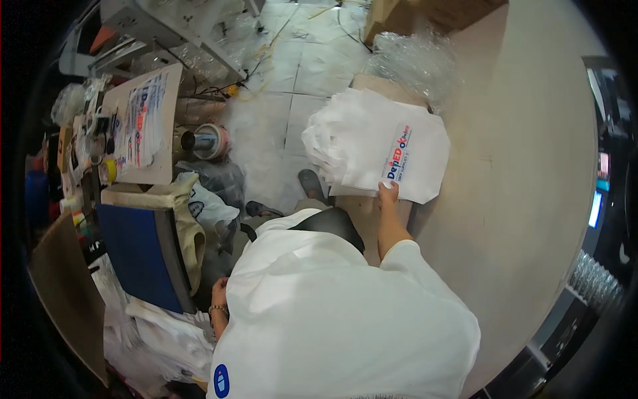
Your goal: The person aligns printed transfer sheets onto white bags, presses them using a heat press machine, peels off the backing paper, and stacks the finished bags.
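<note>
My right hand [389, 193] grips the near edge of a white printed sheet [362, 143], its thumb on top. The sheet lies uppermost on a fanned stack of similar white pieces and carries red and blue "DepED ok" lettering [399, 156]. Whether the pieces are flat cloth or bags, I cannot make out. Down by my side is my left hand [220, 292], a beaded bracelet at its wrist. Its fingers are partly hidden by my white shirt [345, 312], and a pile of white material [169, 336] lies near it.
To my left stand a blue-backed chair [136, 253] and a board with printed white material [143, 123]. A tape roll [211, 141] and plastic bags [212, 203] are close by. On the right runs a long pale tabletop [492, 219]. Clear plastic wrap [412, 63] lies beyond the stack.
</note>
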A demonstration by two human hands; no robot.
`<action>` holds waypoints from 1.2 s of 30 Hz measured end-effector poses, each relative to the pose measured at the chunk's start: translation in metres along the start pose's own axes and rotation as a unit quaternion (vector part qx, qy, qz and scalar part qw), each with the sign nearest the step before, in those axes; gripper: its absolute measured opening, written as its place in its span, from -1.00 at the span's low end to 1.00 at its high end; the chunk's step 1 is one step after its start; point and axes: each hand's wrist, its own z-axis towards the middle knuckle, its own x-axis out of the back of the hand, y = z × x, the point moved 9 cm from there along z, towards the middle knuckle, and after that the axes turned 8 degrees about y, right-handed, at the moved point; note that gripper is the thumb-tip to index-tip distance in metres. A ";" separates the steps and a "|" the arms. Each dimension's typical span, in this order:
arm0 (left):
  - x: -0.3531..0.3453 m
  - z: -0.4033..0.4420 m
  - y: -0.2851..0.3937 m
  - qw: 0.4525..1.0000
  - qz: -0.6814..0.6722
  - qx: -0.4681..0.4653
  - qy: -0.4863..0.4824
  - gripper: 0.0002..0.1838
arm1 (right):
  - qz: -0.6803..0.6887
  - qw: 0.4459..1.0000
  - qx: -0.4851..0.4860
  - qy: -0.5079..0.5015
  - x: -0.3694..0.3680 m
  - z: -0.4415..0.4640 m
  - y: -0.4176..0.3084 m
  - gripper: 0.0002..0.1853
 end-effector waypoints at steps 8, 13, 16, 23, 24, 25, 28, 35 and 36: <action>-0.003 -0.035 -0.022 0.999 0.015 -0.002 0.048 -0.79 | -0.196 0.941 0.274 -0.032 -0.052 -0.077 -0.207 0.05; -0.007 -0.078 -0.022 0.987 -0.078 0.133 0.047 -0.80 | -0.271 0.853 0.375 -0.241 -0.154 -0.068 -0.190 0.22; 0.011 -0.100 0.009 0.977 -0.151 0.109 0.099 -0.82 | -0.302 0.827 0.409 -0.239 -0.150 -0.062 -0.205 0.15; 0.192 -0.140 0.014 0.877 -0.274 -0.009 0.395 -0.66 | -0.123 0.769 0.628 0.007 -0.147 -0.180 -0.350 -0.49; 0.230 -0.146 -0.002 0.862 -0.226 -0.017 0.453 -0.63 | -0.065 0.726 0.684 -0.031 -0.168 -0.228 -0.365 -0.61; 0.264 -0.150 -0.022 0.842 -0.144 0.026 0.519 -0.59 | -0.057 0.714 0.695 -0.059 -0.190 -0.273 -0.375 -0.61; 0.331 -0.131 -0.141 0.769 -0.124 0.074 0.623 -0.70 | -0.055 0.631 0.739 -0.230 -0.255 -0.437 -0.399 -0.77; 0.368 -0.143 -0.350 0.695 0.028 0.388 0.605 -0.32 | -0.062 0.349 0.842 -0.407 -0.362 -0.716 -0.365 -0.74; 0.368 -0.140 -0.385 0.688 0.042 0.416 0.593 -0.12 | -0.095 0.332 0.851 -0.396 -0.378 -0.736 -0.359 -0.65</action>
